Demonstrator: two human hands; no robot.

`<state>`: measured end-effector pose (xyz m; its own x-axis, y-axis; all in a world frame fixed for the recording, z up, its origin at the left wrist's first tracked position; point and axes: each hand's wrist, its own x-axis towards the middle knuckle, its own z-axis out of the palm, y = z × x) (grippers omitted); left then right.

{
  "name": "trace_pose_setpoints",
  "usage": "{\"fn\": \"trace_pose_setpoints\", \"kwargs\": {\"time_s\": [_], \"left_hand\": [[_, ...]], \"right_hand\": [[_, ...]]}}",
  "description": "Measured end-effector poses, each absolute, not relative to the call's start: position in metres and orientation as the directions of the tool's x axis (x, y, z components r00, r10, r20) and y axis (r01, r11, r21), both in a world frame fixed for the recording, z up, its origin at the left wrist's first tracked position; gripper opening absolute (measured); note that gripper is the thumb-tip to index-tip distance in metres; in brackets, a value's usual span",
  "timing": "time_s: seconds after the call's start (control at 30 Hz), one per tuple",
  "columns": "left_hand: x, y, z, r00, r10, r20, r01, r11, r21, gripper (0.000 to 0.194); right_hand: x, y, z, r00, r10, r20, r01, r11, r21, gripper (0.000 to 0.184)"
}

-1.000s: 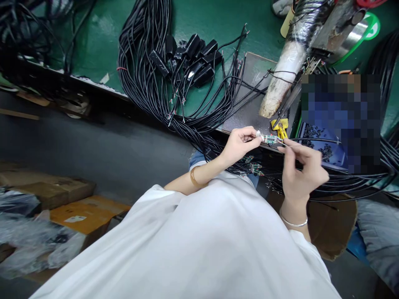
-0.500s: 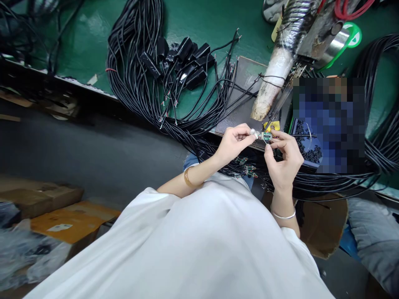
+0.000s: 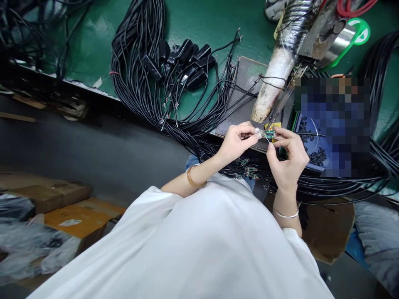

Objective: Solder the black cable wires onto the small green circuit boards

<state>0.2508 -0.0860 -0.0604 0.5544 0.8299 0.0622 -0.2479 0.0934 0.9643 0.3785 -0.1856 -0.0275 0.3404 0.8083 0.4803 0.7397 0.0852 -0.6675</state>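
My left hand pinches the left end of a small green circuit board with a silver connector at the bench's front edge. My right hand is closed on the board's right end, where a thin black cable runs off to the right. Both hands meet just below the tip of a wrapped white tube. More small green boards lie on my lap under the hands.
A thick bundle of black cables with black plugs lies on the green bench. A dark metal plate sits under the tube. A solder spool stands at back right. Cardboard boxes are on the floor left.
My right hand has moved left from beside the board and closed its fingers onto the board's right end. The left hand has kept its pinch.
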Motion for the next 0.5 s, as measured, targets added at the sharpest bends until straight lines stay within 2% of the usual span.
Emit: {"fn": "trace_pose_setpoints", "kwargs": {"time_s": [0.27, 0.5], "left_hand": [[0.2568, -0.0861, -0.0614, 0.531, 0.847, 0.009, -0.256, 0.151, 0.955, 0.018], [0.2550, -0.0852, -0.0562, 0.508, 0.859, 0.057, -0.224, 0.069, 0.972, 0.012]], "right_hand": [[0.3799, -0.1826, -0.0281, 0.334, 0.805, 0.490, 0.744, 0.094, -0.661, 0.009], [0.3797, -0.1828, -0.0235, 0.328, 0.807, 0.490, 0.755, 0.088, -0.649, 0.009]]}}
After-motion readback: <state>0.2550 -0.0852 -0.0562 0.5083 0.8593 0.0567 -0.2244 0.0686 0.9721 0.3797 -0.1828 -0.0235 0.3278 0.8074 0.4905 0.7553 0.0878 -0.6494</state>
